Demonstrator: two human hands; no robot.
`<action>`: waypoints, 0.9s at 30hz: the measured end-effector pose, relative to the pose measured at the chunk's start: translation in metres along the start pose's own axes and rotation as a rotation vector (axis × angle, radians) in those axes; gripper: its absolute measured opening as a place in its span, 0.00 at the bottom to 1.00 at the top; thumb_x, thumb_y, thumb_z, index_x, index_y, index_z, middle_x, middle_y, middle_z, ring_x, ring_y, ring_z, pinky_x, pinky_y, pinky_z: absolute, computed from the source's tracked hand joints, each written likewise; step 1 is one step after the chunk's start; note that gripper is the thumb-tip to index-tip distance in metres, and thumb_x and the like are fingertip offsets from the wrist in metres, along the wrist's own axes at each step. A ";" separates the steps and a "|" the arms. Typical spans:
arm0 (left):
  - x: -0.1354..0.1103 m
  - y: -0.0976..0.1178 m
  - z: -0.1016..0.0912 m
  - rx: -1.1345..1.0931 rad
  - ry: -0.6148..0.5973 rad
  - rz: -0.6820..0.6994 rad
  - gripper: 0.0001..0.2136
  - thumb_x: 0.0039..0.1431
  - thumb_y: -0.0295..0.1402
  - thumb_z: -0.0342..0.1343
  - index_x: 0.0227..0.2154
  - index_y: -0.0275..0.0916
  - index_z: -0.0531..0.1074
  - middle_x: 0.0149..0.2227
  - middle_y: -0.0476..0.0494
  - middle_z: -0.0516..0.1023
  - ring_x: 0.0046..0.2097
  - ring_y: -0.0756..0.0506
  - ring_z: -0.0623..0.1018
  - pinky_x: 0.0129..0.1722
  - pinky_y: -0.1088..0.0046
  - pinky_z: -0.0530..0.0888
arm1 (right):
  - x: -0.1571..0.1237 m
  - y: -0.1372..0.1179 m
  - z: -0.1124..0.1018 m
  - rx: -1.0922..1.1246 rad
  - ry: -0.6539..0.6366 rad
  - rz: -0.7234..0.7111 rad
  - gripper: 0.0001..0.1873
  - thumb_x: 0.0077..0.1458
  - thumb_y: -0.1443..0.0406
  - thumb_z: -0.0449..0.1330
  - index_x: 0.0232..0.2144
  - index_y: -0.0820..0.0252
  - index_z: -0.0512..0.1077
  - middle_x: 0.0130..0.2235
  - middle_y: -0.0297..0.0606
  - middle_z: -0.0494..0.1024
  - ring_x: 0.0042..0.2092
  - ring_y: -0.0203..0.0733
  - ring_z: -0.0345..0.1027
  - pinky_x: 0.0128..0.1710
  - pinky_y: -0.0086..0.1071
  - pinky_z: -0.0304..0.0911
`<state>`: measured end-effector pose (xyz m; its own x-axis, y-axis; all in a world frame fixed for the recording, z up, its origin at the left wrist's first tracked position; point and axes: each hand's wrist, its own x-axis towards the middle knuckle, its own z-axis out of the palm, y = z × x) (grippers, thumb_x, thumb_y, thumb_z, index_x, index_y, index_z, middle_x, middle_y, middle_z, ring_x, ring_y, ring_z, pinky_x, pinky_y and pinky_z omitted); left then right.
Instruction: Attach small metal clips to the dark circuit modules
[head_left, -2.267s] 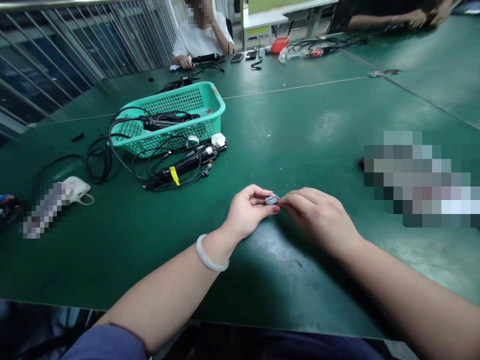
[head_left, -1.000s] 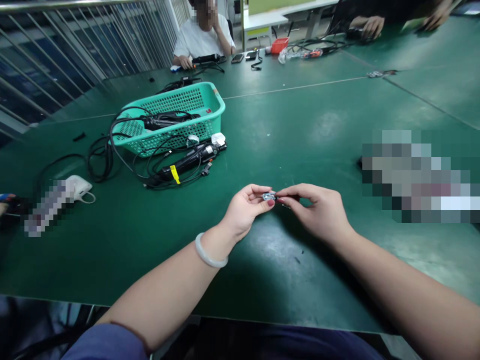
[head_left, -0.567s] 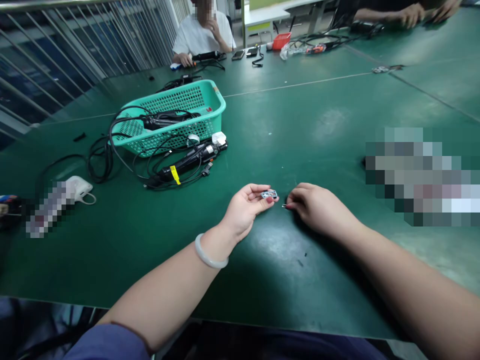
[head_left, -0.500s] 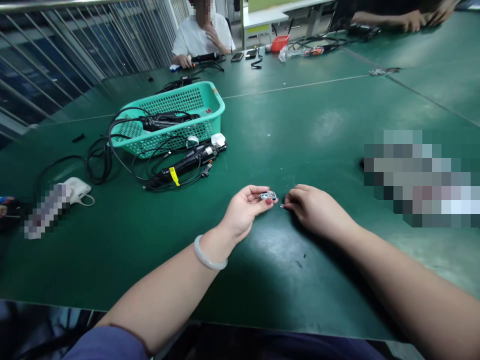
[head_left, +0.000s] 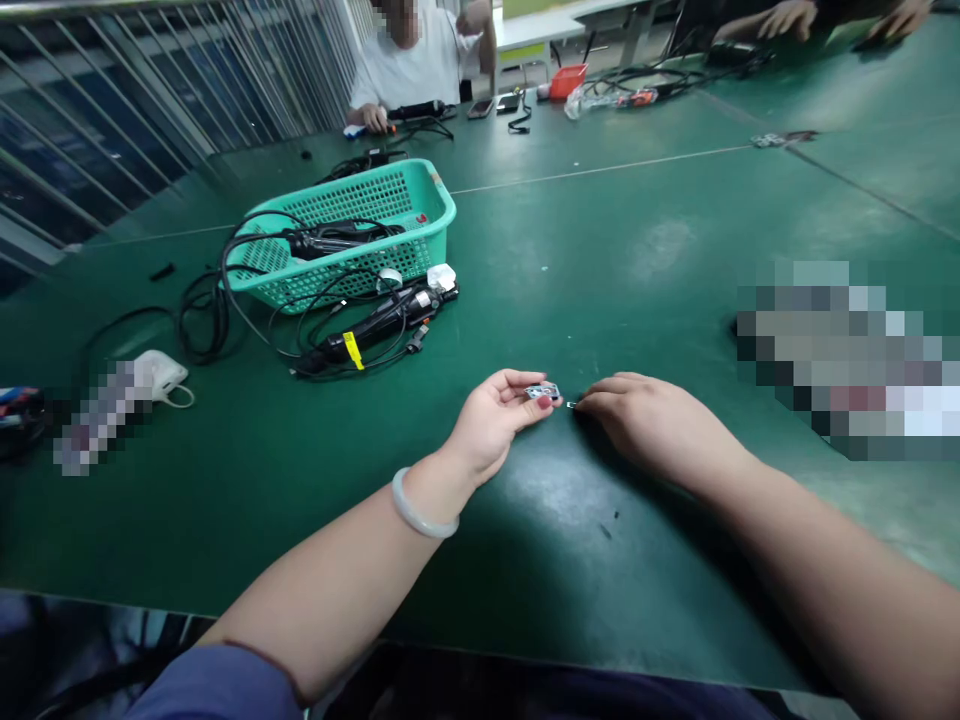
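Between the thumb and fingers of my left hand (head_left: 491, 425) is a small flat grey-and-white piece that looks like a circuit board (head_left: 541, 391). My right hand (head_left: 649, 415) is just to the right, its back turned up and its fingers pressed together. From those fingertips sticks out a tiny part with a whitish metallic tip (head_left: 571, 405); its kind is too small to tell. A narrow gap separates this tip from the board. Both hands are low over the green table (head_left: 480, 560). Two small dark bits (head_left: 606, 531) lie on the table below my right hand.
A turquoise basket (head_left: 442, 225) holds black cabled devices. Another black device with a yellow tag (head_left: 352, 350) lies before it. A white object with a loop (head_left: 161, 378) is at left, a blurred-out object (head_left: 847, 360) at right. People (head_left: 416, 60) sit across the table.
My right hand has turned a little, hiding its thumb, and moved slightly right. My left hand keeps its hold on the board. Across the table, a person's hand has risen.
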<state>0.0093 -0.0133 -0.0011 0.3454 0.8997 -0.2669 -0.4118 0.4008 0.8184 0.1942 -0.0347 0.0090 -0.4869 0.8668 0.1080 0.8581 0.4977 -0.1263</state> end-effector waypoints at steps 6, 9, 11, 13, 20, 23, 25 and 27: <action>0.000 -0.001 -0.001 0.006 -0.013 0.004 0.15 0.40 0.24 0.66 0.33 0.33 0.70 0.31 0.46 0.78 0.36 0.50 0.78 0.47 0.66 0.69 | 0.003 0.004 0.007 0.144 0.044 0.192 0.12 0.57 0.66 0.52 0.36 0.59 0.76 0.36 0.39 0.77 0.38 0.43 0.70 0.38 0.34 0.64; 0.001 -0.001 -0.001 0.014 -0.019 0.008 0.15 0.40 0.24 0.66 0.33 0.33 0.70 0.31 0.46 0.78 0.36 0.50 0.78 0.48 0.64 0.68 | 0.005 0.002 0.008 0.179 0.026 0.142 0.13 0.55 0.72 0.51 0.32 0.58 0.75 0.34 0.39 0.76 0.37 0.41 0.69 0.37 0.32 0.63; 0.001 -0.001 -0.001 0.019 -0.017 0.008 0.15 0.40 0.24 0.66 0.33 0.33 0.70 0.31 0.46 0.78 0.36 0.50 0.78 0.48 0.64 0.68 | 0.005 0.002 0.008 0.205 0.029 0.095 0.16 0.51 0.76 0.50 0.30 0.57 0.75 0.34 0.38 0.76 0.37 0.40 0.69 0.37 0.32 0.63; 0.001 -0.001 -0.001 0.019 -0.015 0.009 0.15 0.40 0.24 0.66 0.33 0.33 0.70 0.31 0.46 0.78 0.36 0.50 0.78 0.48 0.64 0.68 | 0.004 0.003 0.008 0.244 0.046 0.086 0.17 0.49 0.77 0.49 0.29 0.57 0.75 0.35 0.37 0.76 0.38 0.40 0.69 0.39 0.32 0.63; 0.001 -0.002 -0.002 0.023 -0.015 0.014 0.15 0.40 0.23 0.66 0.33 0.33 0.70 0.31 0.46 0.78 0.36 0.51 0.78 0.48 0.66 0.69 | 0.003 -0.001 0.008 0.280 0.059 0.111 0.12 0.56 0.69 0.52 0.39 0.58 0.74 0.39 0.39 0.77 0.41 0.42 0.68 0.43 0.36 0.63; 0.001 -0.002 -0.001 0.044 -0.003 0.027 0.15 0.39 0.23 0.66 0.32 0.33 0.70 0.31 0.46 0.78 0.36 0.51 0.78 0.49 0.66 0.69 | 0.003 0.001 0.006 0.267 0.055 0.121 0.12 0.58 0.67 0.51 0.38 0.58 0.74 0.38 0.38 0.78 0.40 0.42 0.68 0.42 0.35 0.63; 0.001 -0.003 -0.001 0.062 0.001 0.030 0.14 0.39 0.23 0.66 0.32 0.33 0.71 0.31 0.46 0.78 0.36 0.51 0.78 0.50 0.65 0.68 | 0.002 0.004 0.004 0.243 0.046 0.159 0.10 0.57 0.64 0.54 0.37 0.58 0.74 0.37 0.38 0.77 0.40 0.43 0.68 0.41 0.35 0.63; 0.001 -0.003 -0.001 0.084 -0.003 0.033 0.14 0.39 0.22 0.66 0.32 0.33 0.71 0.32 0.46 0.78 0.37 0.50 0.78 0.50 0.63 0.68 | 0.000 0.007 0.003 0.222 0.021 0.193 0.08 0.55 0.64 0.56 0.34 0.58 0.75 0.36 0.37 0.77 0.39 0.43 0.69 0.39 0.34 0.63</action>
<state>0.0107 -0.0134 -0.0044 0.3352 0.9116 -0.2378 -0.3506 0.3550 0.8666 0.1992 -0.0311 0.0055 -0.3125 0.9465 0.0808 0.8768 0.3201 -0.3590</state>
